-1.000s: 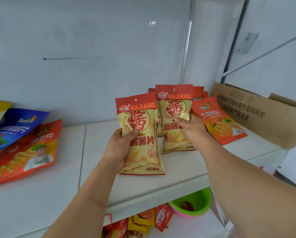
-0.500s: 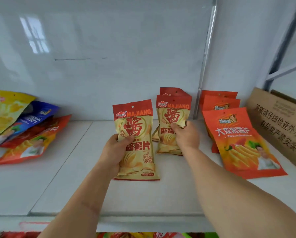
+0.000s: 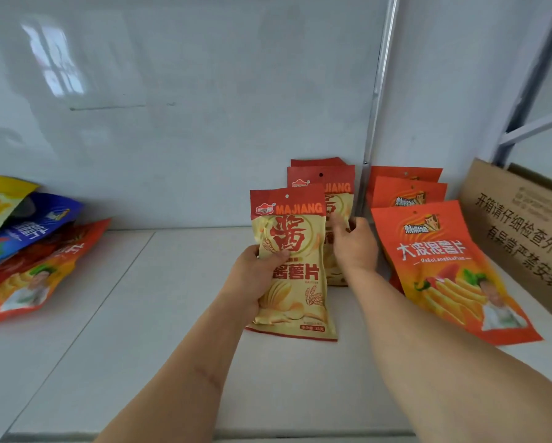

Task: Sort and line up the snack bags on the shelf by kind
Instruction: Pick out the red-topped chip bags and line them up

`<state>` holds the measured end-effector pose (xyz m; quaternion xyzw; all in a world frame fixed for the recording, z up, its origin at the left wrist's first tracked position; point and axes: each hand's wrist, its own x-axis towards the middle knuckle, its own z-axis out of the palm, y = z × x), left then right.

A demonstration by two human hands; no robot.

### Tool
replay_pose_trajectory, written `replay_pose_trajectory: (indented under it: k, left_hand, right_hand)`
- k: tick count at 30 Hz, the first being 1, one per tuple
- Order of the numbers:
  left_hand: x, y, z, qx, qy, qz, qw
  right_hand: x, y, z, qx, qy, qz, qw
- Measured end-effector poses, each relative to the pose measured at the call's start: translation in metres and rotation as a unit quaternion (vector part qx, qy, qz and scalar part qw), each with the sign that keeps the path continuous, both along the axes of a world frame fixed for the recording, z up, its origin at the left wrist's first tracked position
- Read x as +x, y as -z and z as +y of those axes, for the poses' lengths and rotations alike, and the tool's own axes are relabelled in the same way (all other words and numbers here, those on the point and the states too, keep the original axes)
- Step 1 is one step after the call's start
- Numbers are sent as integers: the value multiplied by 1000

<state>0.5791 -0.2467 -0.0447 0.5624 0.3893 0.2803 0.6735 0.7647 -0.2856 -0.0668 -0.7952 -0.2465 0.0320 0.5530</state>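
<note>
My left hand (image 3: pixel 252 279) grips a red and cream MAJIANG chip bag (image 3: pixel 295 276) by its left edge and holds it upright on the white shelf (image 3: pixel 133 314). Right behind it, more MAJIANG bags (image 3: pixel 335 187) lean on the back wall. My right hand (image 3: pixel 353 246) pinches the front one of these at its right side, thumb on its face. To the right stands a row of orange chip bags (image 3: pixel 441 266), overlapping front to back.
A mixed pile of yellow, blue and orange-red bags (image 3: pixel 28 251) lies at the far left. A cardboard box (image 3: pixel 524 238) stands at the right end. A metal upright (image 3: pixel 377 107) runs up the back wall between the two rows.
My left hand has carried its MAJIANG bag to the right, so it now overlaps the leaning MAJIANG bags. My right hand stays on the bag behind.
</note>
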Motion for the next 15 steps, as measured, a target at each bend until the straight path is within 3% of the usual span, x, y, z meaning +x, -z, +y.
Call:
replay_pose_trajectory:
  k: [7,15]
  left_hand:
    - [30,7,-1,97,-29,71,992]
    - [56,6,-8,123,-10,70,990]
  right_hand:
    - [-3,-11,-13,12,-19,45,999]
    - [-12,-7,-32,-46,-77,45,995]
